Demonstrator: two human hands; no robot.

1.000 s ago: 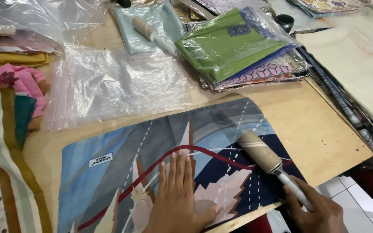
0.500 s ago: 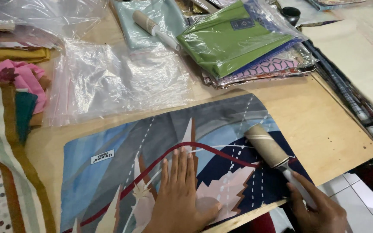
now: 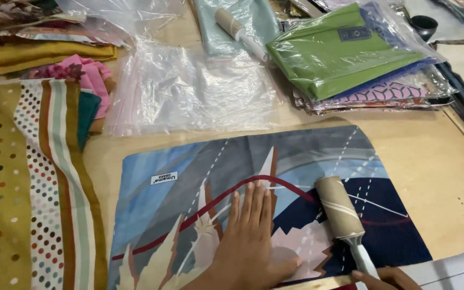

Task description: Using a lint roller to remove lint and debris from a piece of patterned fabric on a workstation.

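The left hand [image 3: 251, 236] lies flat, fingers together and stretched out, palm pressed down on the printed cloth [image 3: 253, 198]. It grips nothing; it only pins the fabric. The right hand [image 3: 388, 278] shows at the near edge, only partly in view, closed around the white handle of the lint roller [image 3: 340, 207]. The roller's tan barrel rests on the cloth just right of the left hand, tilted a little to the left at its far end.

The cloth lies spread on the bench [image 3: 441, 177], near and middle, with a blue, grey and dark navy pattern crossed by a red curve. It looks thin, soft and light, likely to slide or bunch on the smooth wood unless held flat. A flat palm suits it better than a pinch. The roller looks light and stiff, best held by its handle.

Farther out, clear bags [image 3: 200, 91] lie beyond the cloth. On the left lies a dotted cloth [image 3: 22, 188], with more folded fabrics [image 3: 55, 59] far left. Far right sits a stack of bagged cloths [image 3: 350, 53], green on top. A 2nd roller [image 3: 237, 29] rests on a pale blue piece at the far side.
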